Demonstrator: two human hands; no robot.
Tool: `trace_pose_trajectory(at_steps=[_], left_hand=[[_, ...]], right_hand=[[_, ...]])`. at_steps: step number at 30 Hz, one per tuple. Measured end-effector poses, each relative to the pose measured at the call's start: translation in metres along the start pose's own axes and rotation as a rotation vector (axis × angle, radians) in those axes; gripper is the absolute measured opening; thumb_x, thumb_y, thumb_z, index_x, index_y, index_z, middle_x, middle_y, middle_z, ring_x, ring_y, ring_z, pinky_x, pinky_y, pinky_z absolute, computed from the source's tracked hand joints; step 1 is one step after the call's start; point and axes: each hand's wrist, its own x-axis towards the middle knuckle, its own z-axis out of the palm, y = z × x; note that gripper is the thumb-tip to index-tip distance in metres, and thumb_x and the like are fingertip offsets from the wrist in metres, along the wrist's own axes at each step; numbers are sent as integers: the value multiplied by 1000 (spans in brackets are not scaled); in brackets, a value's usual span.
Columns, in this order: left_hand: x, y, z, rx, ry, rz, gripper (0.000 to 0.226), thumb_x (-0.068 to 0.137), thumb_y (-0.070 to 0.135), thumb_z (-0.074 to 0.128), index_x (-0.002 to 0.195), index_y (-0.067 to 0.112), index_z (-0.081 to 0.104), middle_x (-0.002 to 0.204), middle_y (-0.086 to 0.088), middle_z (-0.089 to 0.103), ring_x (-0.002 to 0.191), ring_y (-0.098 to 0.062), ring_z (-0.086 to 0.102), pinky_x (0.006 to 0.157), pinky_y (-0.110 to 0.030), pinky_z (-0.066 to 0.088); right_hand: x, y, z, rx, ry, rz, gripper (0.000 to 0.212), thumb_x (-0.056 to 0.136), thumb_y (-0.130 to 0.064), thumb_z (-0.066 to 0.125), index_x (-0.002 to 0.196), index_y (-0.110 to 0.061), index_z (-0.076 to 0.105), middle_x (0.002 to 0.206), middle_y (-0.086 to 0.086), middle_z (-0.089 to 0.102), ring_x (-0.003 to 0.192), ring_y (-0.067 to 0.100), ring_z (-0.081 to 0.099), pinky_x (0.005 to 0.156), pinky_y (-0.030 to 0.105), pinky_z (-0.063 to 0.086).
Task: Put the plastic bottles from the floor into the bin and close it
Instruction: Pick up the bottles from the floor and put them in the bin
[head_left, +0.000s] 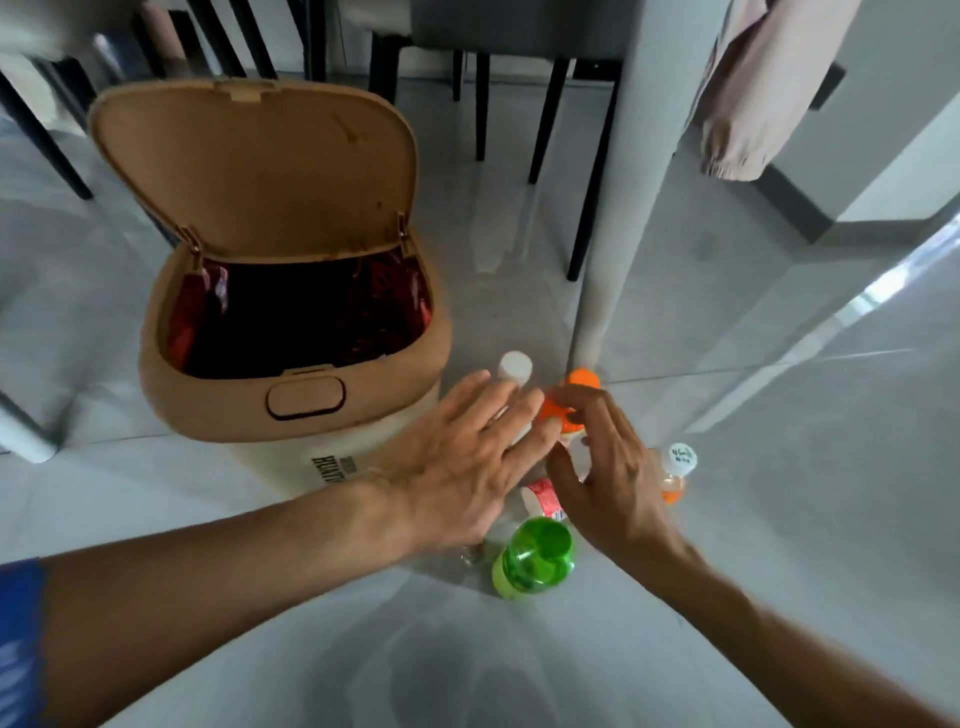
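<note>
Head view — right hand (610, 467) on orange-capped bottle (558, 410)

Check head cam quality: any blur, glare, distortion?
Head view: strong wide-angle bending at the edges; top-left corner smeared; soft window glare streaks the floor at right; both hands and the bin are fairly sharp; the bin's interior is dark.

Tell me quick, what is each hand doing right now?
Left hand: open, fingers spread, holding nothing.
Right hand: fingertips closing on the orange-capped bottle; a firm grip cannot be told.
</note>
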Motion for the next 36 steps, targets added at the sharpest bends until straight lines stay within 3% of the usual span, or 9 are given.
trace_pose_trajectory(at_steps=[5,9,15,18,21,24,31,33,36], left_hand=[[36,13,37,-80,-349,-81,77,90,5,48,156,10,7,165,-17,1,151,-38,4,117,-47,22],[39,16,44,-126,-349,-123,72,86,-7,48,151,11,23,162,-17,12,142,-39,27,102,-47,46],[26,14,37,-287,-327,-222,39,86,0,51,120,18,53,126,-5,55,107,-25,62,78,-37,56],[28,8,7,-411,-248,-284,35,84,14,62,118,23,55,112,2,56,104,-21,60,75,-31,50],[33,-16,-47,-510,-127,-385,27,75,31,69,101,26,60,90,9,48,79,-17,55,59,-25,37],[37,-52,-113,-656,-32,-473,28,67,37,76,90,27,64,89,9,59,79,-13,59,66,-31,48],[11,-128,-223,-548,354,-552,31,61,43,74,88,28,71,82,11,68,75,-2,63,63,-31,52],[-3,-148,-230,-493,314,-575,34,63,41,78,94,32,70,89,13,68,83,-4,64,71,-35,56],[-15,-167,-213,-270,40,-610,42,68,39,83,107,39,68,96,17,63,85,-11,60,69,-30,47]], right_hand=[[-44,11,-6,-100,-89,2,30,93,-34,60,117,-17,57,111,1,61,93,27,61,78,39,50],[-64,14,1,-306,-239,-83,46,93,-57,49,114,-17,60,107,2,62,88,23,61,70,36,54],[-65,22,12,-378,-310,-88,34,86,-52,53,97,-20,59,78,-3,63,57,20,62,42,32,46],[-47,20,2,-307,-247,-70,29,83,-49,59,86,-20,60,68,-4,64,57,21,63,46,34,49],[-9,0,-22,-220,-104,8,27,77,-51,61,78,-24,60,58,-5,58,49,20,54,44,32,44],[39,-35,-54,-155,42,-17,26,74,-49,58,72,-23,59,47,-4,44,42,16,39,43,24,34],[126,-110,-110,51,265,-194,21,84,-36,62,75,-17,61,60,10,58,57,24,53,52,37,43],[144,-119,-113,101,351,-222,20,88,-42,59,81,-23,58,70,11,57,65,26,56,60,45,47],[159,-131,-108,68,381,-217,25,93,-47,55,89,-23,57,74,5,55,66,21,57,61,44,49]])
